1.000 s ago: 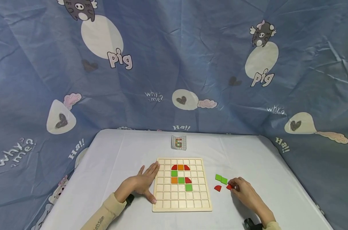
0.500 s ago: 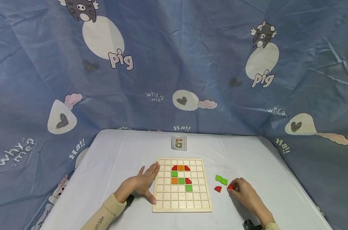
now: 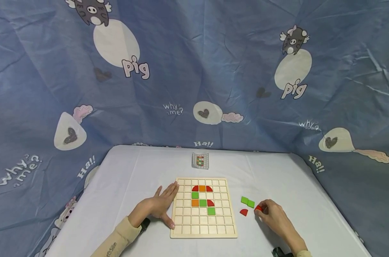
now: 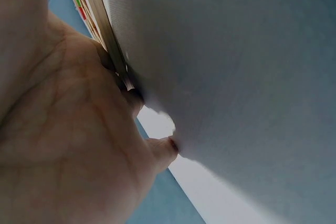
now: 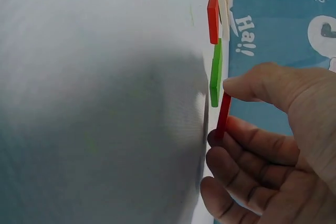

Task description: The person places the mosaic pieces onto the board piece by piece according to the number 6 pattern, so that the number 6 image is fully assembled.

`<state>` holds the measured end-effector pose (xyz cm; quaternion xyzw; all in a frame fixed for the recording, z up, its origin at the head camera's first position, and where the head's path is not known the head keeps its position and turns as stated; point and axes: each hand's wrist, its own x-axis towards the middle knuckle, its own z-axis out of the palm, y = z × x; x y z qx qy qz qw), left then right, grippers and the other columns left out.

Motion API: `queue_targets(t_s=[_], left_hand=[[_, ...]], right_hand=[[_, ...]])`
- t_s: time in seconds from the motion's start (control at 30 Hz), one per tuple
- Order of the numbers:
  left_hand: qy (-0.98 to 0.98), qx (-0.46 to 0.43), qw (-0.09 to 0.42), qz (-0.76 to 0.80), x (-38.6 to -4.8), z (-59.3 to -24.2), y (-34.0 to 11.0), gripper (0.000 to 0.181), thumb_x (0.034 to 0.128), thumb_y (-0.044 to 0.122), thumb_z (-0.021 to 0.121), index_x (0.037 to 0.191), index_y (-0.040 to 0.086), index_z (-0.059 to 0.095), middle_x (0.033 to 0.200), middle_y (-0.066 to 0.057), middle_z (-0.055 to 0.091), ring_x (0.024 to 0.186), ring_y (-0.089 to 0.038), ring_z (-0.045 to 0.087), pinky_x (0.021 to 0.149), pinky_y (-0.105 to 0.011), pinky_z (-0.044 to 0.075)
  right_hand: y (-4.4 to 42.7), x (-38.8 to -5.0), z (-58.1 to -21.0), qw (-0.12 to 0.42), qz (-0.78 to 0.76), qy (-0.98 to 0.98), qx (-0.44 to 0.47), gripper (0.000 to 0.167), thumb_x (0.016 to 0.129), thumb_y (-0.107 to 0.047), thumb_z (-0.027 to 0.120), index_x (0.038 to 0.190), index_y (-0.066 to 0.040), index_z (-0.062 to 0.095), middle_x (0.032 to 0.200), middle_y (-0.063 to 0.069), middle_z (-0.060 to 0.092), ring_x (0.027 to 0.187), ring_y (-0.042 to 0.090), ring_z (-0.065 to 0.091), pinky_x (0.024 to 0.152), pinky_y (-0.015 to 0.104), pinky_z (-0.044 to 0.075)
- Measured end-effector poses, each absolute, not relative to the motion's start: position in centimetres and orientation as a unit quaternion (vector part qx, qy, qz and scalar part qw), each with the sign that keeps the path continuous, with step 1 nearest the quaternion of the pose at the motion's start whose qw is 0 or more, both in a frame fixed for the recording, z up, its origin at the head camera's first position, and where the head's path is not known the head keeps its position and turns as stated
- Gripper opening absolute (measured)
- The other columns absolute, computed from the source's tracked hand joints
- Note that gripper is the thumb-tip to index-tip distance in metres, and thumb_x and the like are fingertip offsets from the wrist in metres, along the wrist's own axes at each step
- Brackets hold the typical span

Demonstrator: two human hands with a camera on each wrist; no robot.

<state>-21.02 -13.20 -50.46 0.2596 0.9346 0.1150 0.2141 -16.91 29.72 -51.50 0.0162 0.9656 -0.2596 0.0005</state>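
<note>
A wooden grid board [image 3: 204, 229] lies on the white table with red, orange and green tiles set in some squares. My left hand [image 3: 160, 205] rests with spread, straight fingers along the board's left edge. Right of the board, my right hand [image 3: 273, 216] pinches a red quarter-round tile [image 5: 223, 115] between thumb and fingers. Beside that hand lie two touching green square tiles [image 3: 247, 202] and a loose red quarter-round tile [image 3: 244, 212]. In the left wrist view the palm hides part of the board's edge.
A small printed pattern card [image 3: 200, 161] lies behind the board, showing a coloured figure on a grid. The white table [image 3: 152, 160] backs onto a blue curtain [image 3: 156, 89] with pig drawings.
The red tile under my right hand has been turned and drawn slightly in between the fingers. My left hand stays at the board's edge.
</note>
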Motion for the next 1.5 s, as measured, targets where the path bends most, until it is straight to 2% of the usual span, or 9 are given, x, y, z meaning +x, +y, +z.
queue_targets(t_s=[0.43,0.77,0.97,1.17,1.33,1.5], left_hand=[[0.935,0.263,0.212,0.106,-21.0,-50.5,-13.2,0.146,0.0538,0.068,0.079,0.154,0.0,-0.003,0.162,-0.017,-0.009,0.151,-0.031,-0.003,0.117,-0.06,0.004],[0.936,0.261,0.211,0.102,-21.0,-50.3,-13.2,0.146,0.0537,0.067,0.08,0.154,0.001,-0.003,0.162,-0.016,-0.009,0.151,-0.031,-0.003,0.117,-0.06,0.004],[0.936,0.258,0.213,0.109,-20.9,-50.3,-13.2,0.146,0.0533,0.067,0.08,0.154,0.001,-0.002,0.162,-0.016,-0.008,0.151,-0.031,-0.003,0.118,-0.06,0.003],[0.935,0.259,0.214,0.109,-21.0,-50.3,-13.2,0.146,0.054,0.067,0.08,0.154,0.001,-0.003,0.162,-0.017,-0.008,0.151,-0.031,-0.003,0.117,-0.06,0.003],[0.935,0.262,0.212,0.11,-21.0,-50.4,-13.2,0.146,0.0539,0.068,0.08,0.154,0.001,-0.003,0.162,-0.017,-0.008,0.151,-0.031,-0.003,0.117,-0.061,0.003],[0.935,0.263,0.212,0.113,-21.1,-50.5,-13.3,0.146,0.0542,0.067,0.08,0.154,0.001,-0.003,0.162,-0.017,-0.009,0.151,-0.031,-0.003,0.117,-0.061,0.003]], right_hand=[[29.4,-16.7,-50.8,-0.024,-0.3,0.953,-0.012,0.027,0.082,-0.024,0.077,0.101,-0.008,0.066,0.089,0.0,0.064,0.078,0.01,0.056,0.061,0.021,0.045],[26.9,-17.1,-49.9,-0.083,-0.302,0.94,-0.135,0.02,0.078,-0.018,0.08,0.093,-0.017,0.067,0.086,-0.012,0.062,0.074,0.008,0.054,0.061,0.019,0.045],[24.8,-17.4,-49.0,-0.066,-0.292,0.935,-0.191,0.018,0.08,-0.02,0.079,0.093,-0.023,0.066,0.087,-0.015,0.06,0.079,0.012,0.056,0.063,0.02,0.046],[22.5,-17.6,-49.0,-0.036,-0.265,0.93,-0.251,0.015,0.084,-0.023,0.075,0.096,-0.02,0.065,0.091,-0.014,0.06,0.081,0.006,0.055,0.066,0.02,0.049],[20.9,-17.6,-49.3,-0.025,-0.228,0.926,-0.3,0.014,0.087,-0.027,0.072,0.097,-0.019,0.067,0.093,-0.012,0.06,0.081,0.007,0.055,0.067,0.019,0.048],[19.5,-17.4,-49.5,-0.006,-0.2,0.928,-0.316,0.018,0.087,-0.032,0.071,0.101,-0.021,0.068,0.101,-0.01,0.062,0.086,0.004,0.055,0.074,0.023,0.051]])
